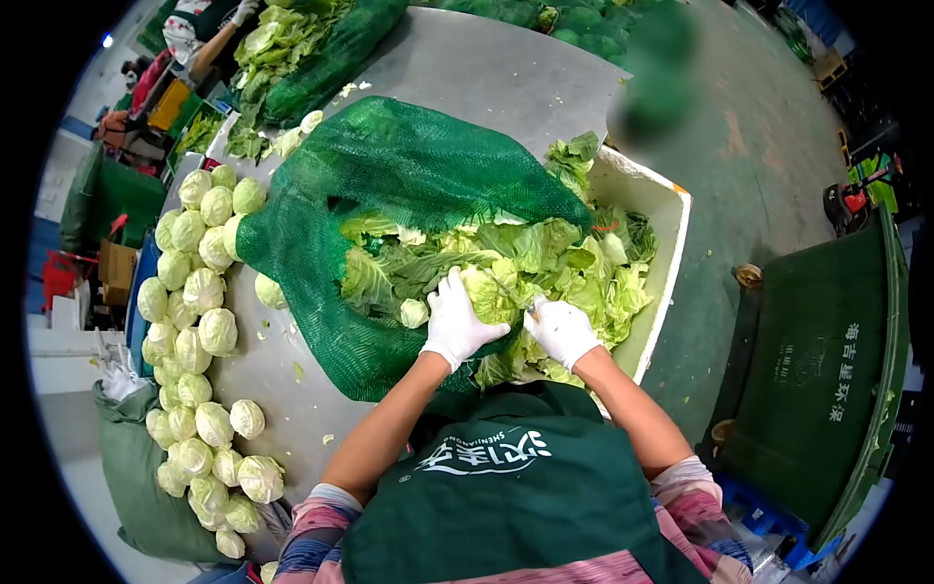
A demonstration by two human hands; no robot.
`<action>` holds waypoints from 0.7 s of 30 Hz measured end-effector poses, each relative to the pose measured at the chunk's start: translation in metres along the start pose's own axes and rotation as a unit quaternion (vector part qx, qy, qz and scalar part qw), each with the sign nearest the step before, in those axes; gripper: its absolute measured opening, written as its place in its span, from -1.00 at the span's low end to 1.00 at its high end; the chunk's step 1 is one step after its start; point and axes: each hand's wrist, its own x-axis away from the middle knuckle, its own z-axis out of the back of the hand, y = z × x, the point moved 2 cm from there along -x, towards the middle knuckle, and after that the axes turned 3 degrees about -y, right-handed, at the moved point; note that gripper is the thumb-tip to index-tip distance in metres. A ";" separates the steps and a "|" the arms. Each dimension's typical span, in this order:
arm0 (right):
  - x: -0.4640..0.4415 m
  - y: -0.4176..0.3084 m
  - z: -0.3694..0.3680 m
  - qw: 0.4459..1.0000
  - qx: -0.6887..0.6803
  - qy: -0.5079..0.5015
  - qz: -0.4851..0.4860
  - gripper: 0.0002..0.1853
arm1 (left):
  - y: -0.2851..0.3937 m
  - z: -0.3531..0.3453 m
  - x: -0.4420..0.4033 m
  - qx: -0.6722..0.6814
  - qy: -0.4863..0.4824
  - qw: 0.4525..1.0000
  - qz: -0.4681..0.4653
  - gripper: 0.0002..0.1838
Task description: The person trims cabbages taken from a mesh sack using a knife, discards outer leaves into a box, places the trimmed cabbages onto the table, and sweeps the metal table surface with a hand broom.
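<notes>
My left hand (459,319), in a white glove, is closed around the side of a leafy green cabbage (491,294). My right hand (564,333), gloved too, grips a small knife (512,293) whose blade lies against the cabbage's right side; how deep it reaches I cannot tell. Both hands are above a green mesh sack (389,165), open toward me, with loose outer leaves in its mouth. A small pale cabbage (413,312) rests just left of my left hand. To the right, trimmed leaves (608,292) fill a white foam box (669,234).
Many trimmed cabbages (216,331) line the left edge of the metal table (457,58). At the upper left, a person's arm (209,54) is near another leaf-covered mesh sack (326,73). A large green bin (808,370) stands on the floor at right.
</notes>
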 end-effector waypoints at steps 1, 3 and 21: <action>-0.003 -0.001 0.000 1.000 -0.012 -0.014 -0.006 -0.69 | 0.001 0.000 -0.001 -0.007 -0.007 1.000 0.002 0.27; -0.012 0.003 -0.005 1.000 -0.017 -0.021 0.003 -0.68 | 0.001 -0.002 -0.001 -0.009 -0.009 1.000 -0.003 0.27; -0.069 0.025 -0.046 0.989 0.043 -0.132 -0.041 -0.66 | -0.020 -0.005 0.002 0.035 0.041 0.995 -0.087 0.23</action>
